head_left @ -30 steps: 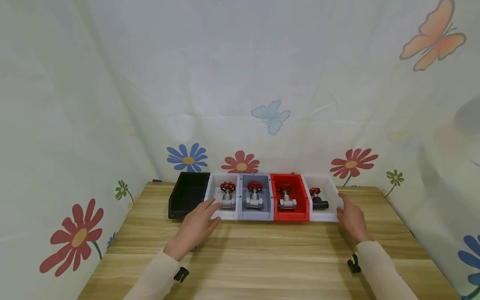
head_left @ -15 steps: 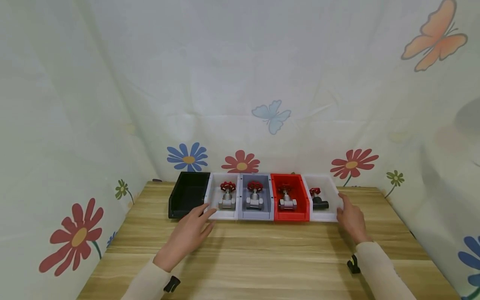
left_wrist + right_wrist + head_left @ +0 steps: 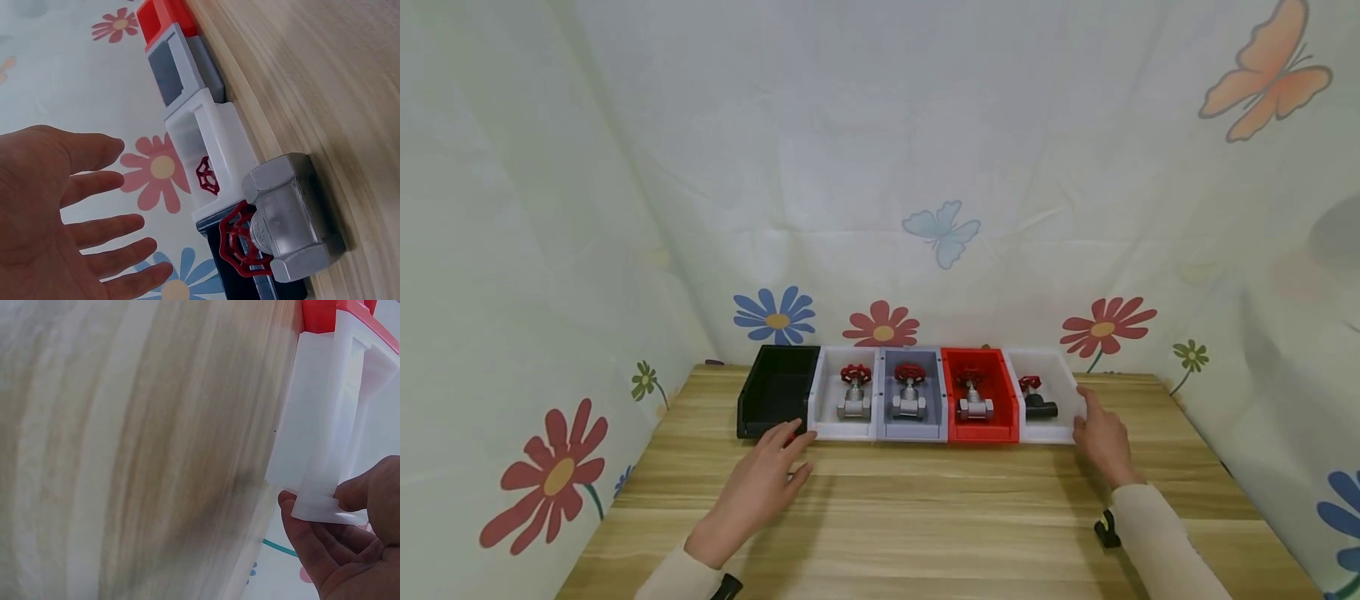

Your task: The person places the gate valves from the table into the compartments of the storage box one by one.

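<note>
My left hand [image 3: 758, 490], fingers spread and holding nothing, hovers in front of the black bin [image 3: 778, 387]. Under it a metal valve with a red handwheel [image 3: 284, 222] lies on the table; the head view shows only red and metal slivers of it past my fingers. My right hand [image 3: 1103, 437] pinches the outer side wall of the rightmost white bin [image 3: 319, 437], thumb on one face and fingers on the other. That bin holds a dark valve with a red handle [image 3: 1039, 406]. Steel valves stand in the left white bin [image 3: 844, 432], the grey bin [image 3: 912, 432] and the red bin [image 3: 983, 432].
All the bins stand side by side in one row at the back of the wooden table [image 3: 940, 517]. A pale curtain [image 3: 850, 167] with printed flowers and butterflies hangs behind the table and along both sides. Bare wood lies in front of the row.
From in front of the left white bin, my left hand has moved left and toward me, to the black bin's front. My right hand keeps its grip on the white bin.
</note>
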The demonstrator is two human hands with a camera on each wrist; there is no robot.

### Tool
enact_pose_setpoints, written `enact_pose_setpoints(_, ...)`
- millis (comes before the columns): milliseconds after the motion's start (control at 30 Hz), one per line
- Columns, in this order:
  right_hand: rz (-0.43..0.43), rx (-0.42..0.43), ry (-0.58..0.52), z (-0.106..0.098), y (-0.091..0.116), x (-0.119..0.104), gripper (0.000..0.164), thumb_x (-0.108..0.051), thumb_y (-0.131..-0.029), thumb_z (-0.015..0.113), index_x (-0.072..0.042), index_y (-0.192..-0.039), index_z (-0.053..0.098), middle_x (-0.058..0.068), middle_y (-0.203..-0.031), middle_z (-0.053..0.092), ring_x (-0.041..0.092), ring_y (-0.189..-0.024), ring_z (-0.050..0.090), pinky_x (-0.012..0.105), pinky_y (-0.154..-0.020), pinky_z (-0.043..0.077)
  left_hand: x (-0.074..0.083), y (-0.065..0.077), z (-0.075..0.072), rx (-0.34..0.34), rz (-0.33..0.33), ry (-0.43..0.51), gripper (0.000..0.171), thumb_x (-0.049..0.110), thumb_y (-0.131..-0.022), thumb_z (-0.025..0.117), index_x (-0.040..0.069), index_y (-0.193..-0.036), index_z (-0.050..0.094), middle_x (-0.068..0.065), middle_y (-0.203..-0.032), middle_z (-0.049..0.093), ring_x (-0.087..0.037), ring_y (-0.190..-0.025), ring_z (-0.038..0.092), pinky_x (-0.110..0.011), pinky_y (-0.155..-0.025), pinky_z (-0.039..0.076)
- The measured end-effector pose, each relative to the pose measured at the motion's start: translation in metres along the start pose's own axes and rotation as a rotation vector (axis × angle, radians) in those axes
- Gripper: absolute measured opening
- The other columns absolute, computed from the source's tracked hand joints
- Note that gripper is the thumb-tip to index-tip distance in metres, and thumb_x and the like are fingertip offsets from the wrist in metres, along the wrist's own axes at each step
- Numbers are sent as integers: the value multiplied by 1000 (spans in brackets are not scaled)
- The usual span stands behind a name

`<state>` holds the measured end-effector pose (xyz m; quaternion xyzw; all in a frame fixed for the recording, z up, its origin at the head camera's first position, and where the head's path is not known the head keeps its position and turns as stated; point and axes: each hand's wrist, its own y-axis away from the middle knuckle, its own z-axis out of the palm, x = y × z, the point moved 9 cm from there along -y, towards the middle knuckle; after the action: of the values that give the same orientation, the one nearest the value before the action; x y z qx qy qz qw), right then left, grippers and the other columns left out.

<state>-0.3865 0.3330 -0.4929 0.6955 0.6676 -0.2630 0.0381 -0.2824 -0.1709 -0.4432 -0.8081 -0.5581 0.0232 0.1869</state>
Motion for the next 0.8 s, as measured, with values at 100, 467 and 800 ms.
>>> enact_pose_setpoints(100,6,-5,1,0,0,0,50,-4,-92,52,3,-140,40,41,-97,63,50,-77,63,59,-66,47,-2,4,1,-20,-14,-13,45,29,-89,72,15,-131,62,-16,-141,54,-34,-130,52,-51,-99,49)
enact_pose_setpoints(467,17,-11,-1,2,1,2,50,-5,-92,52,2,-141,40,41,-99,63,51,-79,63,59,-68,47,-12,19,10,-32,-22,-16,50,33,-88,72,19,-134,60,-15,-136,58,-34,-124,55,-51,-99,47)
enact_pose_setpoints(800,19,-9,-9,3,1,3,51,-4,-93,52,2,-141,40,41,-100,63,49,-78,64,58,-67,48,-22,28,17,2,-22,1,51,27,-84,76,18,-132,62,-17,-130,60,-37,-120,57,-54,-92,50)
